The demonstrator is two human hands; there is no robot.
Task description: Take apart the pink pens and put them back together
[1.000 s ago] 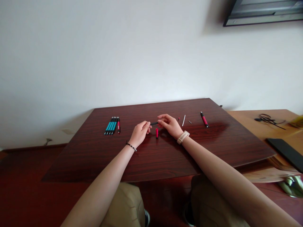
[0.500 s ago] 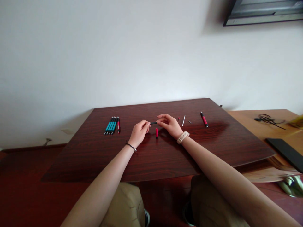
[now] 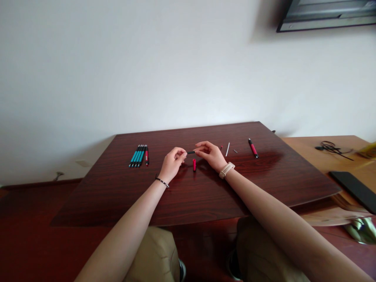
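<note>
Between my hands, just above the table, is a short black pen section [image 3: 190,152], lying roughly level. My left hand [image 3: 172,162] pinches its left end, while the fingertips of my right hand [image 3: 210,156] close on the other end. Below it a red pen barrel [image 3: 194,164] with a dark lower end stands upright on the table, touched by neither hand. Beyond my right hand lie a small red piece [image 3: 221,148], a thin white refill [image 3: 227,149] and a tiny grey part [image 3: 235,151] that looks like a spring.
Several blue pens [image 3: 135,156] lie side by side at the left of the dark wooden table [image 3: 117,203], with a red pen [image 3: 147,156] beside them. Another red pen [image 3: 253,149] rests at the right. A lighter table [image 3: 308,152] bears a black cable [image 3: 331,148].
Both hands stay almost where they were, still holding the black pen section. My left fingers have shifted very slightly on it. The parts on the table have not moved.
</note>
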